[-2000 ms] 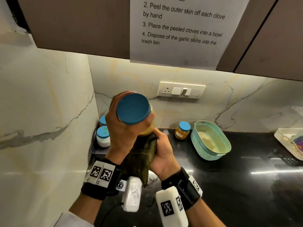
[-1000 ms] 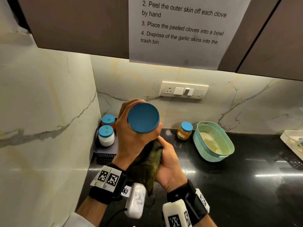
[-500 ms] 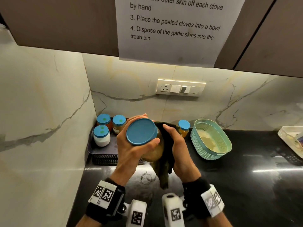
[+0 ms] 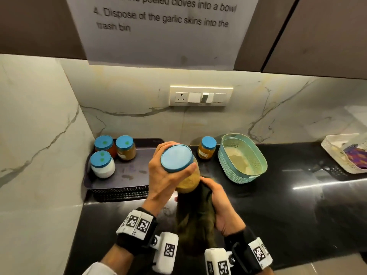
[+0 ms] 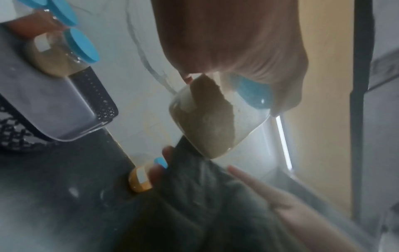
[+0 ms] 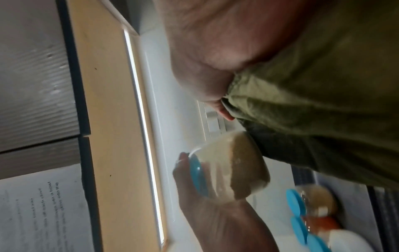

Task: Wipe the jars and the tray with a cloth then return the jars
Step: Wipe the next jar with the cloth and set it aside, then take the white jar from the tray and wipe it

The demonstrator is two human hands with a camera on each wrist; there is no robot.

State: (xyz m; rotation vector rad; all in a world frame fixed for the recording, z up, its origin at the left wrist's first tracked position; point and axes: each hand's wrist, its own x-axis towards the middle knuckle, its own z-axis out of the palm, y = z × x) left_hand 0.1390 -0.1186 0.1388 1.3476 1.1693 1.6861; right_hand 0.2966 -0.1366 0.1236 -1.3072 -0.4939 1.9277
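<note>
My left hand [image 4: 166,175] grips a glass jar [image 4: 188,180] of tan powder by its blue lid [image 4: 176,158], tilted above the black counter. My right hand [image 4: 220,207] holds a dark olive cloth [image 4: 195,217] bunched under the jar's base. The left wrist view shows the jar [image 5: 212,122] touching the cloth [image 5: 205,192]. In the right wrist view the cloth [image 6: 323,102] lies beside the jar [image 6: 241,163]. A dark tray [image 4: 127,171] in the left corner carries three blue-lidded jars [image 4: 102,164]. Another small jar [image 4: 206,147] of orange contents stands on the counter right of the tray.
A teal perforated basket [image 4: 241,157] sits on the counter to the right. At the far right edge stands a white basket [image 4: 343,153]. Marble walls close the left and back. Dark cabinets with a taped paper sheet [image 4: 162,30] hang overhead.
My right hand with the cloth has slid from the jar's far side down to beneath its base. Both hands with the jar have sunk from up by the wall to lower over the counter.
</note>
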